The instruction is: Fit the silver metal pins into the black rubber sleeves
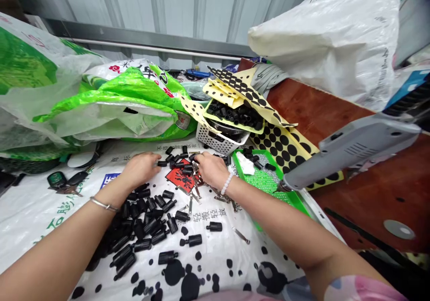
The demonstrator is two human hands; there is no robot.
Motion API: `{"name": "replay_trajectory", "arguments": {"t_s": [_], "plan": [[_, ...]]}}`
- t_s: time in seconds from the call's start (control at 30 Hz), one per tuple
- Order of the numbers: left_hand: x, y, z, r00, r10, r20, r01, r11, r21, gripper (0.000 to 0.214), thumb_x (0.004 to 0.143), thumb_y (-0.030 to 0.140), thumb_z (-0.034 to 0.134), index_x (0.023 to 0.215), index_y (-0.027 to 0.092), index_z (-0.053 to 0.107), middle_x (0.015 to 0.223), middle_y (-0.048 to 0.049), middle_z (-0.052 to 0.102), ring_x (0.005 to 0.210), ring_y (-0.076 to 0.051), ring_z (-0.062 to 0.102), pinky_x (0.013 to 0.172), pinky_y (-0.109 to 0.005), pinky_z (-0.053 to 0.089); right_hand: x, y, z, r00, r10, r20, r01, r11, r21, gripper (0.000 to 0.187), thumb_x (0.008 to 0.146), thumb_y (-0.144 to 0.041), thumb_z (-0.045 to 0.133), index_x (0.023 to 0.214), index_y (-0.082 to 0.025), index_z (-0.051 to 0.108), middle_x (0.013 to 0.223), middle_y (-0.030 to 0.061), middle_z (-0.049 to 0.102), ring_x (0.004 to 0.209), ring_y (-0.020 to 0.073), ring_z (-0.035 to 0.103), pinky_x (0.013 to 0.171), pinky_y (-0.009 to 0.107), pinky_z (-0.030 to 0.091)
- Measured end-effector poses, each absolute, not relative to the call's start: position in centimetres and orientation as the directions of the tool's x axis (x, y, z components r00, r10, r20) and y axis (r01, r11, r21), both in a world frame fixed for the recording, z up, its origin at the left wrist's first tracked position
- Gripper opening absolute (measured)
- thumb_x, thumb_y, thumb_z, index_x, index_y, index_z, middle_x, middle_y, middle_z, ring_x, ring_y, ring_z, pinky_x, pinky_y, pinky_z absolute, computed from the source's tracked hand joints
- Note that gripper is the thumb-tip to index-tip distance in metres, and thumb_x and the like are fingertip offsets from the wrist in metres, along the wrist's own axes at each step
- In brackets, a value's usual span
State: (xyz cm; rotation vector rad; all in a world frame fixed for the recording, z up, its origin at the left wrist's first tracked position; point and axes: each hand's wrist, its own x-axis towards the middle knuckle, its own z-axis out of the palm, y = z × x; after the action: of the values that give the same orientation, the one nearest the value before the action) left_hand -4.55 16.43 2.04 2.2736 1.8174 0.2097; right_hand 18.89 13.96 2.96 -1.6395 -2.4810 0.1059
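My left hand (141,169) and my right hand (210,169) rest close together on a white printed woven sheet (215,265), among small black cylindrical parts (144,222). Most of these parts lie in a heap below my left wrist, and others are scattered towards the fingers of both hands. Thin metal strips (240,235) lie around my right hand, whose fingertips are among them beside a red diamond-shaped print (179,178). My left fingertips are close to one black part (162,163). I cannot tell whether either hand holds a small piece.
A white plastic basket (215,142) holds a tray of black parts under yellow sheets of black dots (285,146). A green tray (265,180) stands to the right. A grey power tool (352,151) juts in above a brown board (369,202). Large plastic bags (117,108) fill the left.
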Motion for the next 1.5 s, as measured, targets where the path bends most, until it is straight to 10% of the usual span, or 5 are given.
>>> {"name": "replay_trajectory", "arguments": {"t_s": [0.23, 0.5, 0.8, 1.0, 1.5], "plan": [[-4.1, 16.5, 1.7, 0.166, 0.986, 0.005, 0.832, -0.142, 0.536, 0.018, 0.061, 0.029, 0.064, 0.076, 0.02, 0.069, 0.086, -0.0086, 0.068, 0.089, -0.03, 0.06, 0.086, -0.039, 0.041, 21.7, 10.8, 4.3, -0.354, 0.912, 0.208, 0.817, 0.41, -0.405, 0.018, 0.087, -0.016, 0.049, 0.095, -0.019, 0.064, 0.093, 0.0032, 0.066, 0.085, 0.0133, 0.061, 0.078, 0.025, 0.046], [-2.6, 10.7, 4.7, 0.134, 0.982, -0.136, 0.338, 0.084, 0.937, 0.045, 0.075, 0.041, 0.053, 0.112, 0.016, 0.058, 0.085, -0.007, 0.07, 0.068, -0.017, 0.065, 0.074, -0.035, 0.051, 21.3, 6.9, 4.9, -0.181, 0.966, 0.187, 0.202, 0.223, -0.954, 0.01, 0.075, -0.016, 0.058, 0.084, -0.015, 0.063, 0.075, 0.0021, 0.064, 0.063, 0.0104, 0.058, 0.057, 0.025, 0.048], [1.8, 5.4, 4.5, 0.247, 0.875, -0.415, -0.504, 0.482, 0.716, 0.007, 0.076, 0.016, 0.06, 0.077, 0.013, 0.066, 0.072, -0.0063, 0.072, 0.065, -0.017, 0.068, 0.072, -0.032, 0.055, 19.6, 4.1, 5.0, -0.212, 0.785, 0.583, 0.304, 0.62, -0.724, 0.008, 0.08, -0.014, 0.054, 0.086, -0.016, 0.06, 0.077, 0.0037, 0.063, 0.072, 0.0137, 0.059, 0.066, 0.029, 0.05], [3.3, 3.2, 3.7, 0.349, 0.862, -0.368, -0.562, 0.506, 0.654, 0.01, 0.076, 0.02, 0.065, 0.069, 0.014, 0.064, 0.063, -0.0017, 0.066, 0.057, -0.011, 0.061, 0.064, -0.025, 0.054, 19.7, 3.7, 3.7, -0.366, 0.551, 0.75, 0.444, 0.811, -0.38, 0.013, 0.084, -0.011, 0.048, 0.088, -0.013, 0.06, 0.083, 0.0102, 0.064, 0.075, 0.0173, 0.059, 0.067, 0.033, 0.05], [3.3, 2.2, 3.2, 0.383, 0.849, -0.365, -0.489, 0.521, 0.699, 0.013, 0.07, 0.018, 0.072, 0.081, 0.014, 0.066, 0.072, -0.0038, 0.068, 0.058, -0.009, 0.057, 0.063, -0.022, 0.05, 20.9, 2.8, 3.5, -0.338, 0.706, 0.622, 0.4, 0.706, -0.584, 0.016, 0.087, -0.015, 0.048, 0.093, -0.014, 0.062, 0.081, 0.0079, 0.064, 0.074, 0.0158, 0.059, 0.067, 0.031, 0.051]]}}
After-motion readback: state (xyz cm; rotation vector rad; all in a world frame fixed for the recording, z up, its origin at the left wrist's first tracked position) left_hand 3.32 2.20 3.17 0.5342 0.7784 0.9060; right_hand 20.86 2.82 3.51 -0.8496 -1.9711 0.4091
